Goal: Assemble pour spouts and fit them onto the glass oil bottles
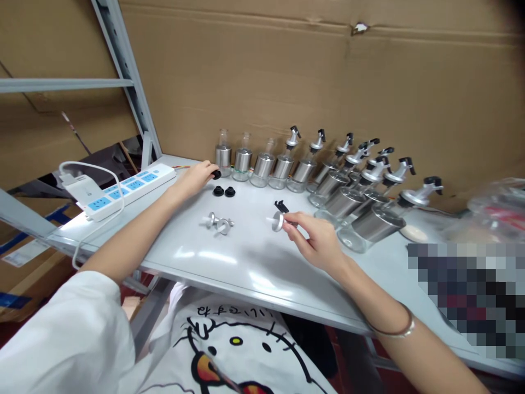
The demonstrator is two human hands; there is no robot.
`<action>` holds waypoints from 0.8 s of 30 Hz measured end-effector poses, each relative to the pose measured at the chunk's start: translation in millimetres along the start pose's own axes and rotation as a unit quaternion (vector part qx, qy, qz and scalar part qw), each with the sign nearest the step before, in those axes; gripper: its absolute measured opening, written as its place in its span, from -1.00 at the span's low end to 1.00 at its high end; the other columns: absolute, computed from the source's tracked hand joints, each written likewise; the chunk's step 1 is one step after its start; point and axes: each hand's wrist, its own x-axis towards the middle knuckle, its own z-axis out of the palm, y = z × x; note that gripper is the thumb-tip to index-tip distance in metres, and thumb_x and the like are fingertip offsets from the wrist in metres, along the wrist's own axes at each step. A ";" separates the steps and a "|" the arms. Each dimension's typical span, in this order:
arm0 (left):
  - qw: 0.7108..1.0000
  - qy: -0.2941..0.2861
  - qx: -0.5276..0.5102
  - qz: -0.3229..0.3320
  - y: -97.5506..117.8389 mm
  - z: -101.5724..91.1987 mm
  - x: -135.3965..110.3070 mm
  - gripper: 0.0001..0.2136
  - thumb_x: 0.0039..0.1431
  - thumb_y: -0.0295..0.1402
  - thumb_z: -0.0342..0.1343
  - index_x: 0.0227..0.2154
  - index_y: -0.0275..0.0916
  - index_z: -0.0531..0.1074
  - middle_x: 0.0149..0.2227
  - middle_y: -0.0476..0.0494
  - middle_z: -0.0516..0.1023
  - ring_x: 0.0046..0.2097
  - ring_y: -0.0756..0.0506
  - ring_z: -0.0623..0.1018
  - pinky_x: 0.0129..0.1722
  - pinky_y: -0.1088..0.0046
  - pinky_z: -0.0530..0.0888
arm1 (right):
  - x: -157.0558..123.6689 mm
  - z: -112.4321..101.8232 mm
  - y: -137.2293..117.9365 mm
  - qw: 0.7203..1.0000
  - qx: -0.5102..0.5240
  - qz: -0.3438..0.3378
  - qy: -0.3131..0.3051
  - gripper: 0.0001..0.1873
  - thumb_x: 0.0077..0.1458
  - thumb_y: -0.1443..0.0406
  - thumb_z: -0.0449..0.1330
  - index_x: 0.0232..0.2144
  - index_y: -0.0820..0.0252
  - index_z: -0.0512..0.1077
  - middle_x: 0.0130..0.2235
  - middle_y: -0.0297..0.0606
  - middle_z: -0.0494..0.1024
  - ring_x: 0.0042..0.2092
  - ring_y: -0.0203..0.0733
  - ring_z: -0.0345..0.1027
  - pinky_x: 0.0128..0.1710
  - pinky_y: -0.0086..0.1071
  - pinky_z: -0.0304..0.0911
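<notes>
My left hand (199,176) reaches to the far left of the grey table (246,262) and pinches a small black ring cap (216,174). Two more black ring caps (223,191) lie just in front of it. My right hand (314,238) holds a silver pourer spout with a black lever (280,216) a little above the table's middle. Two loose silver pourer spouts (219,222) rest on the table between my hands. A row of glass-and-steel oil bottles (283,167) stands along the cardboard wall; the three at the left (243,162) have bare necks.
A white power strip with blue sockets (123,189) lies at the table's left corner with its cord looping off the edge. Cardboard sheets form the back wall. A grey metal shelf post (123,71) rises at the left. A clear plastic bag (498,210) lies at the right.
</notes>
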 end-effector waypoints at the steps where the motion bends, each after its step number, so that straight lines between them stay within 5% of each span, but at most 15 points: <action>1: 1.000 -0.006 -0.008 0.003 -0.9 5.8 1.6 -0.70 0.27 -0.40 -0.14 0.00 -0.23 0.35 -0.08 -0.22 0.41 -0.12 -0.18 0.49 -0.13 0.32 0.41 | 0.0 0.3 0.7 1.000 -0.005 -0.005 -0.002 -0.80 0.29 0.29 -0.02 -0.31 0.19 0.38 -0.49 -0.29 0.49 -0.48 -0.30 0.34 -0.49 -0.46 0.18; 10: 0.981 -0.045 -0.189 -0.012 -9.9 47.4 9.6 -0.62 0.21 -0.45 -0.20 0.04 -0.25 0.33 -0.12 -0.20 0.36 -0.09 -0.14 0.43 0.03 0.27 0.36 | -0.8 0.8 2.4 0.999 -0.023 -0.027 -0.016 -0.82 0.29 0.30 0.01 -0.30 0.20 0.38 -0.48 -0.29 0.50 -0.49 -0.29 0.29 -0.43 -0.44 0.19; 19: 0.971 -0.040 -0.234 -0.037 7.4 38.4 8.2 -0.54 0.32 -0.15 -0.41 -0.19 -0.26 0.38 -0.17 -0.17 0.44 -0.08 -0.14 0.42 0.05 0.29 0.34 | -0.9 3.9 -1.1 0.998 -0.010 -0.033 -0.049 -0.79 0.30 0.30 -0.03 -0.30 0.22 0.38 -0.47 -0.28 0.51 -0.49 -0.29 0.30 -0.42 -0.44 0.19; 24: 0.976 -0.065 -0.207 -0.027 15.9 36.6 6.2 -0.48 0.11 0.10 -0.07 -0.14 -0.29 0.35 -0.12 -0.25 0.44 -0.09 -0.21 0.45 -0.05 0.27 0.37 | -1.4 5.1 -0.1 0.997 -0.009 -0.033 -0.068 -0.79 0.30 0.29 -0.03 -0.30 0.22 0.38 -0.49 -0.29 0.51 -0.50 -0.29 0.31 -0.41 -0.43 0.20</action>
